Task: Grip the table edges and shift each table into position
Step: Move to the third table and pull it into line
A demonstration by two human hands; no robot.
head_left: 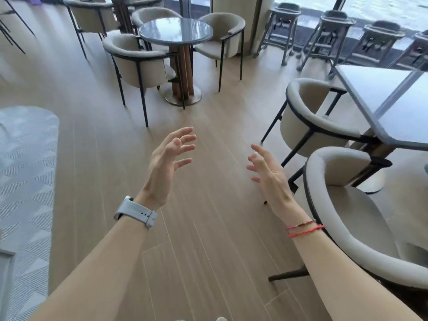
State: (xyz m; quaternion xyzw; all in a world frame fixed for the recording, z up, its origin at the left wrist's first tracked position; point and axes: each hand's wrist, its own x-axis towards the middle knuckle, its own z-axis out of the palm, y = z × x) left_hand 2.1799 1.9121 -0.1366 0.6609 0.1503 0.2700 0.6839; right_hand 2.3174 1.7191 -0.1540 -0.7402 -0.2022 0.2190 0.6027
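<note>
head view: fingers (185, 148) of the left hand (165, 167) are spread and slightly curled, grasping nothing; the right hand (268, 176) is likewise released, fingers fanned, palms turned toward each other over bare wooden floor (208, 228). neither hand touches any table.

the round table (176, 31) stands ahead, well apart from both hands, on a pedestal with a disc foot (183, 96). three tub chairs crowd its rim; the nearest one (136, 63) sits tucked against the near-left edge. the square table (389, 103) lies to the right, its near corner just beyond two more chairs, the closer chair (347, 216) just beside the right forearm.

risk, as i judge it: shifting the round table while chairs sit tight to its edge could shove or tip them, and the chair legs could snag the disc foot. its glossy top may let open palms slip. reaching for the square table across the chair backs would give a poor grip at its corner.

open room is the floor lane between the carpet (27, 170) on the left and the chairs on the right.
</note>
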